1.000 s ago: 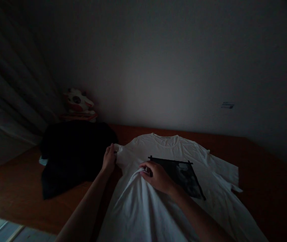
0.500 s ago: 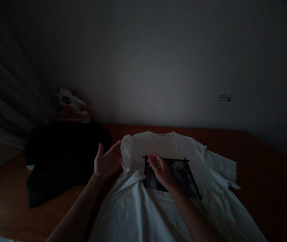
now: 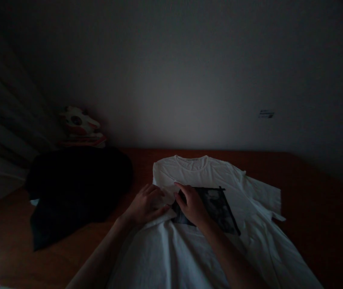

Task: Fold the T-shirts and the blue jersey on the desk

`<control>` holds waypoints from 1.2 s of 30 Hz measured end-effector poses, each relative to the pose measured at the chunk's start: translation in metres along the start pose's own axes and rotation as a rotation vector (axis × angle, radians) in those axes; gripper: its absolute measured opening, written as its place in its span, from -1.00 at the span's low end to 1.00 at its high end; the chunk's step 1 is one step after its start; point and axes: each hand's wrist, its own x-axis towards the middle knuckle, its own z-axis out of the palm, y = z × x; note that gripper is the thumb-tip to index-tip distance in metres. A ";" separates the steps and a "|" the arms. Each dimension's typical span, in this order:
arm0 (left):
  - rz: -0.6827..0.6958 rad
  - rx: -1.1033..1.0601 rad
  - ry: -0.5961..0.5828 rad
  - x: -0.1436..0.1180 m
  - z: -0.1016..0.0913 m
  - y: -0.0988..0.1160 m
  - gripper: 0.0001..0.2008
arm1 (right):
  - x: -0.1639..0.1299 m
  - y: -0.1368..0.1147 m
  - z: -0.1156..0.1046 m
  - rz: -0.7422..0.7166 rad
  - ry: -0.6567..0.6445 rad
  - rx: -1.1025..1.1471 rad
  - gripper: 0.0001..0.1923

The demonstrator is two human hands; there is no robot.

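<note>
Left hand [image 3: 145,204]: laid flat on the folded-in sleeve of the white cotton T-shirt with dark print [image 3: 219,176].
Right hand [image 3: 192,204]: pressed open-fingered on the print.
Surface: brown wooden counter [image 3: 304,192].

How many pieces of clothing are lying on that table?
2 that I can tell: a white T-shirt under both hands, and a dark garment heaped to its left. The heap is too dark to rule out more inside.

both forearms bare up to the frame edge, no sleeves visible. left hand [image 3: 143,205] & right hand [image 3: 192,205]: no gloves, no rings, no watch or wristband at either wrist. light too dim to tell nails or finer detail.
</note>
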 end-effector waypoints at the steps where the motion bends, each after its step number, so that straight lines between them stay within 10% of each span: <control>1: 0.015 0.033 -0.016 -0.001 -0.001 0.001 -0.61 | 0.001 0.001 0.001 0.005 -0.013 -0.027 -0.61; 13: 0.107 0.079 -0.017 -0.004 -0.007 0.009 -0.78 | 0.007 0.002 -0.010 0.067 0.316 0.005 -0.71; 21: 0.081 0.089 -0.019 -0.003 -0.006 0.007 -0.86 | 0.003 0.013 -0.016 0.124 0.244 -0.087 -0.74; 29: -0.146 0.008 0.271 -0.006 -0.002 0.006 -0.76 | 0.005 0.023 -0.008 0.184 0.086 -0.338 -0.57; 36: 0.106 0.121 0.087 -0.008 -0.006 -0.002 -0.62 | 0.016 0.032 -0.010 0.254 0.179 -0.098 -0.82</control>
